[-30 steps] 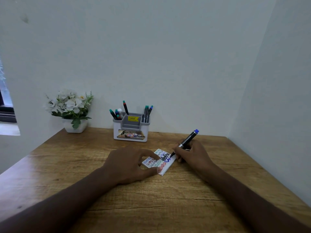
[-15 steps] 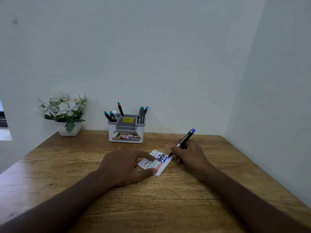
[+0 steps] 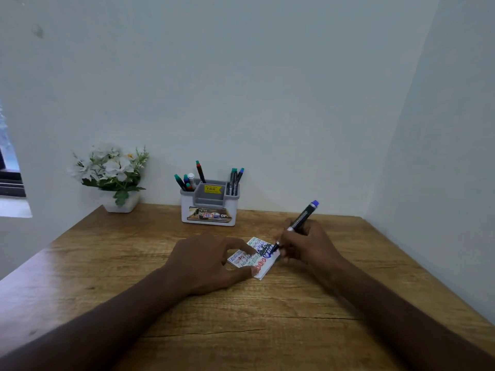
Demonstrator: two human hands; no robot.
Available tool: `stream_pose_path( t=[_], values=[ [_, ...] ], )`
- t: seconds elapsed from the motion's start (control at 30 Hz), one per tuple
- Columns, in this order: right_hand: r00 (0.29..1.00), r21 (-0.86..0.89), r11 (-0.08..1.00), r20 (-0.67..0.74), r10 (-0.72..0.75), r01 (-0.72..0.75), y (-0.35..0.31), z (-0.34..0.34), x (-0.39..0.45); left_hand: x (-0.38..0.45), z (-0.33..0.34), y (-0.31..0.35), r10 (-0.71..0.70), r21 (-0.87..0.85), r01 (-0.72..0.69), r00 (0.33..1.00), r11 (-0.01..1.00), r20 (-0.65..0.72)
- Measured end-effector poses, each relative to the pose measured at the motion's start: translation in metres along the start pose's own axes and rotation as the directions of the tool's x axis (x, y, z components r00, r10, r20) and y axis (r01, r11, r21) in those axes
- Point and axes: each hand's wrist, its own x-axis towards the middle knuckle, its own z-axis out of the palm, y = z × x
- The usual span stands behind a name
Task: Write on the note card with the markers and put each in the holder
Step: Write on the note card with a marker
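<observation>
Person's right hand (image 3: 308,245) grips a black marker (image 3: 297,226) with a blue end cap, fingers curled round the lower barrel. The marker tilts up and to the right, tip down on the right edge of the note card (image 3: 254,257), touching blue scribble there. The note card lies flat on the wooden table (image 3: 241,317), roughly centre, between the two hands, turned at an angle. Its face is mostly covered with rows of writing in blue, red, green and black; the words are too small to read.

Left hand (image 3: 211,261) rests on the card's left part, index finger pressing on the top face and thumb against the near edge, pinning it to the table. The other fingers are curled under, not fully visible. Both forearms reach in from the bottom corners.

The holder (image 3: 209,207), a white and grey desk organiser with a yellow price sticker and a printed label on the front, stands at the back of the table close to the wall, well apart from the card. Markers stand in it: a group in the left compartment (image 3: 184,180) with green and blue caps plus one white-topped item, one taller red-and-green-capped marker (image 3: 200,172) behind the middle, and a pair (image 3: 235,179) in the right compartment, green and blue capped.

A white pot of white flowers (image 3: 112,175) sits at the back left corner of the table, by the wall.
</observation>
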Motion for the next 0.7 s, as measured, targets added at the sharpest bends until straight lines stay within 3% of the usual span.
stream_pose_path(
  t=[0.13, 0.7],
  values=[
    [0.994, -0.242, 0.97, 0.113, -0.008, 0.036, 0.006, 0.014, -0.005, 0.0, 0.0, -0.001, 0.014, 0.016, -0.014, 1.0, 1.0, -0.012],
    [0.989, -0.402, 0.911, 0.144, -0.039, 0.094, -0.005, 0.008, -0.008, 0.0, -0.001, 0.0, 0.005, -0.008, -0.005, 1.0, 1.0, -0.003]
  ],
)
